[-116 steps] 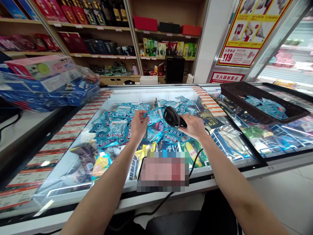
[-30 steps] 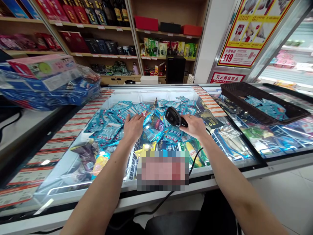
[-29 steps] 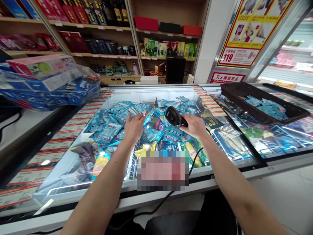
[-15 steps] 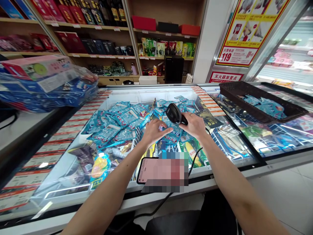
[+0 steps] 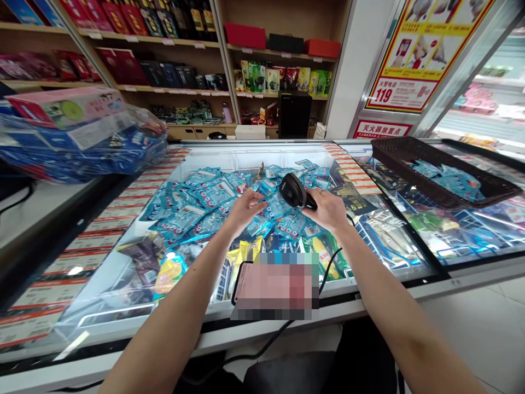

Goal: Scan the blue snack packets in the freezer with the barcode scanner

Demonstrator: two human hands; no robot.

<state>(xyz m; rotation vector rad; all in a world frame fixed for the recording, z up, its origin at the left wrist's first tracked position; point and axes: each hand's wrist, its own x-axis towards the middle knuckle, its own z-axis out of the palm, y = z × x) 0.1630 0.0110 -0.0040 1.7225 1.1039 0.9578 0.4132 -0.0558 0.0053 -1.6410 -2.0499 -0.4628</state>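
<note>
My right hand [image 5: 327,210] is wrapped round the handle of a black barcode scanner [image 5: 292,190]. The scanner's head points left and down over a pile of blue snack packets [image 5: 215,192]. Just left of the scanner is my left hand [image 5: 245,210], low over the packets. Its thumb and forefinger are apart, and I see no packet held between them. A phone [image 5: 262,284], partly blurred out, lies at the near edge below my hands. The scanner's black cable [image 5: 330,268] hangs down from my right hand.
Packets lie on the glass-topped freezer [image 5: 123,328], with other frozen goods showing through. A brown basket [image 5: 435,189] with blue packets stands at right. Plastic-wrapped boxes [image 5: 74,128] are stacked at left. Stocked shelves [image 5: 164,90] rise behind.
My left hand has drawn back to the left, away from the packets under the scanner. My right hand and the scanner stay nearly in place. The view has shifted slightly.
</note>
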